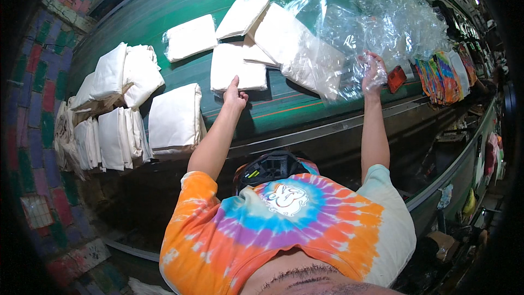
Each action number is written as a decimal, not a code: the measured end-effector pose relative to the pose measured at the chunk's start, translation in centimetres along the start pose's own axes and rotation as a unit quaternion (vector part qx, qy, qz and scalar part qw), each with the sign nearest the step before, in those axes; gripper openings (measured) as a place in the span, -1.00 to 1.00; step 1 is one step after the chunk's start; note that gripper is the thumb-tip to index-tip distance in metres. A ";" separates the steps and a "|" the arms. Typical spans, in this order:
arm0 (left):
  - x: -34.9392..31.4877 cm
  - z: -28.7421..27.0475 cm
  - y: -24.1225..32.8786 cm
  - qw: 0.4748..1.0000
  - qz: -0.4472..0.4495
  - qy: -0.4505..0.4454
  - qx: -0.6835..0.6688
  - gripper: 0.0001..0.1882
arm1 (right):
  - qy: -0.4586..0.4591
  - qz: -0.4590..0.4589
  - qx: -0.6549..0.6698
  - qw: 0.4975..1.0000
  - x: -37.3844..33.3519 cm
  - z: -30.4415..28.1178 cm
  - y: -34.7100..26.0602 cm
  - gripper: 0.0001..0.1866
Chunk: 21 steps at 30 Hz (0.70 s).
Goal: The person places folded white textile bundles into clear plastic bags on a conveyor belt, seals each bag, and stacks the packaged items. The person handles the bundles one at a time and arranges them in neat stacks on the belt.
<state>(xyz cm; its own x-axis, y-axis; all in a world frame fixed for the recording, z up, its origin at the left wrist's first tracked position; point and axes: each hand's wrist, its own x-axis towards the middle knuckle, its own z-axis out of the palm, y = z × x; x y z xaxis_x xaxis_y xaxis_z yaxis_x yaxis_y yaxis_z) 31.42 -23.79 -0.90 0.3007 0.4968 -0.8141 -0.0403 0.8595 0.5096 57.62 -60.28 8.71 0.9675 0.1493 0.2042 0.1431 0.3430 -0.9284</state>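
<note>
My left hand (234, 96) pinches the near edge of a folded white cloth (238, 71), its thumb on top. That cloth lies flat on the green table, partly beneath other folded white cloths (278, 30). Over on the right, my right hand (373, 72) has its fingers curled in clear plastic film, which looks like a plastic bag (349, 84). The film covers part of the fingers. Between the hands, a white cloth (316, 71) lies partly under the clear plastic.
Stacks of folded white cloth (120, 136) line the left end of the green table (180, 79). A heap of clear plastic bags (404, 22) covers the far right. Beside it lie a red object (397, 78) and folded tie-dye cloths (445, 76). A metal rail (305, 130) runs along the near edge.
</note>
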 end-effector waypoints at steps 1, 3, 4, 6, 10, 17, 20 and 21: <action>-0.3 0.3 -0.1 1.000 0.010 0.001 -0.015 -0.60 | -0.011 -0.007 -0.094 0.995 0.4 -0.9 0.4 -0.75; -1.6 0.8 -0.1 0.997 0.060 0.006 -0.048 -0.62 | -0.064 0.008 -0.325 0.943 0.7 -2.7 1.1 -0.55; -2.6 1.0 -0.3 0.993 0.100 0.009 -0.064 -0.64 | -0.082 -0.046 -0.407 0.909 0.4 -3.0 1.8 -0.52; -5.1 0.7 -0.7 0.983 0.162 -0.008 -0.082 -0.65 | -0.085 -0.093 -0.562 0.817 -0.5 -3.3 2.9 -0.46; -10.6 -2.1 -1.8 0.969 0.232 -0.063 -0.052 -0.63 | 0.022 -0.171 -0.582 0.795 -3.3 -1.5 3.3 -0.55; -14.3 -7.1 -0.8 0.980 0.089 -0.180 -0.010 -0.54 | -0.285 -0.057 -0.407 0.866 -9.3 6.9 4.7 -0.64; -13.8 -8.7 -0.4 0.970 0.022 -0.242 -0.012 -0.46 | -0.398 0.194 -0.320 0.838 -11.5 9.9 5.0 -0.46; -13.5 -9.3 -0.3 0.965 0.014 -0.262 -0.009 -0.45 | -0.403 0.252 -0.264 0.839 -12.5 10.8 5.0 -0.42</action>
<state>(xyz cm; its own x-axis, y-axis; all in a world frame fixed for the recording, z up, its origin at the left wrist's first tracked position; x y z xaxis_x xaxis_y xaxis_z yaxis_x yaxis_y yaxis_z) 18.53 -29.61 7.31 0.7393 0.3949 -0.5455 -0.0705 0.8509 0.5205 43.98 -50.38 4.87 0.5071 0.8041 -0.3103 0.0368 -0.3799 -0.9243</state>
